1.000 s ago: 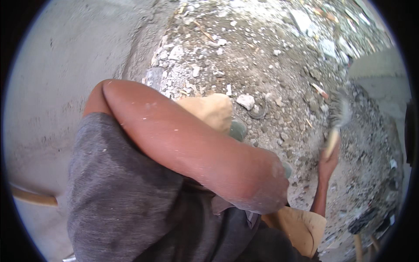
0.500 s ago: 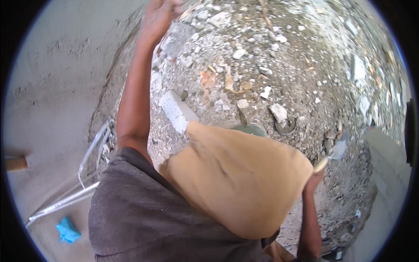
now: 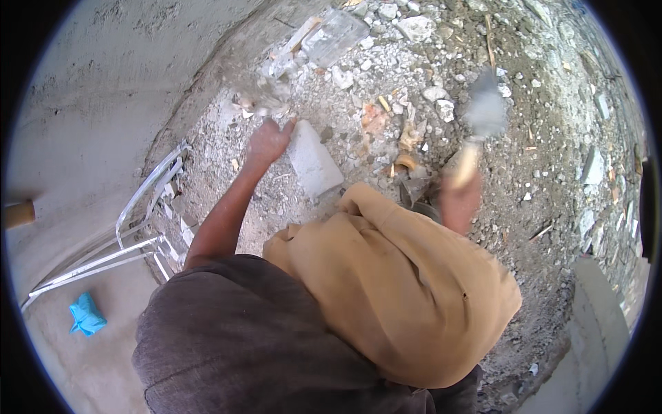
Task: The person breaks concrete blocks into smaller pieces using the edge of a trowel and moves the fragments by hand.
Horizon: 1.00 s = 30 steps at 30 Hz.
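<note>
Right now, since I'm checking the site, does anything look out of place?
The crumpled blue bundle on the floor, lower left: its bright colour stands out against the pale rubble and grey wall.

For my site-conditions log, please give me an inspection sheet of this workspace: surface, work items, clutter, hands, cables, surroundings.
Surface: rough, dusty ground
Work items: trowel, blurred; pale block
Clutter: white rubble chunk among smaller debris; silvery strips; blue bundle
Hands: right hand grips the trowel; left hand at the pale block's upper end, contact unclear
Cables: nothing seen
Surroundings: grey wall at left; concrete ledge at lower right
</note>
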Available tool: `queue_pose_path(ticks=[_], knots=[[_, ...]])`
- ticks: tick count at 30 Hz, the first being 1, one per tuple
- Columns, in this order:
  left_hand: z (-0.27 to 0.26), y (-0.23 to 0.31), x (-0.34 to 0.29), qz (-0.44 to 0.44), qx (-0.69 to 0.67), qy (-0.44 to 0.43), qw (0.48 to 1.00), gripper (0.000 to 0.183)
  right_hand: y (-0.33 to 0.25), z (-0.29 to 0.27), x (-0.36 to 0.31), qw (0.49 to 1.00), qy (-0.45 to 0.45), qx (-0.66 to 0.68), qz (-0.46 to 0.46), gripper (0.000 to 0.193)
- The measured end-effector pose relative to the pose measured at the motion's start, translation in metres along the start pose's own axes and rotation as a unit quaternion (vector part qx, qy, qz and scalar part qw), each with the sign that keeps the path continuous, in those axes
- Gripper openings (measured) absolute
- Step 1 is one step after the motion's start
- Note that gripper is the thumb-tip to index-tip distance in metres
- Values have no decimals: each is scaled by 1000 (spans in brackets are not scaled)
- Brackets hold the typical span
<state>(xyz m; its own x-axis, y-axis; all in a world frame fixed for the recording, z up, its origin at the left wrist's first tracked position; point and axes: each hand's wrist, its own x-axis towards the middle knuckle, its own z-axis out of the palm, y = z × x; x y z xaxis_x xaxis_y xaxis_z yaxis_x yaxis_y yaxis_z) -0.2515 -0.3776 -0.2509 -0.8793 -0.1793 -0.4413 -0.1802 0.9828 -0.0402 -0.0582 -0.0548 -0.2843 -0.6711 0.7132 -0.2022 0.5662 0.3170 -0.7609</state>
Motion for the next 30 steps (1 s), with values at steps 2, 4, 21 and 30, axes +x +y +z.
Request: queue_pose_path(ticks=[2,4,21,30], knots=[[20,-6,-20,-24,18,-70,997,85,9,-48,32,975,22,78,207,44],[31,-12,-42,-25,30,-156,987,96,39,-53,44,975,24,14,221,44],[31,5,-30,49,-5,-276,960,82,28,-24,57,988,16,-21,151,47],[36,-23,-24,-204,-157,-406,877,54,-55,46,30,939,-333,-75,-32,47]])
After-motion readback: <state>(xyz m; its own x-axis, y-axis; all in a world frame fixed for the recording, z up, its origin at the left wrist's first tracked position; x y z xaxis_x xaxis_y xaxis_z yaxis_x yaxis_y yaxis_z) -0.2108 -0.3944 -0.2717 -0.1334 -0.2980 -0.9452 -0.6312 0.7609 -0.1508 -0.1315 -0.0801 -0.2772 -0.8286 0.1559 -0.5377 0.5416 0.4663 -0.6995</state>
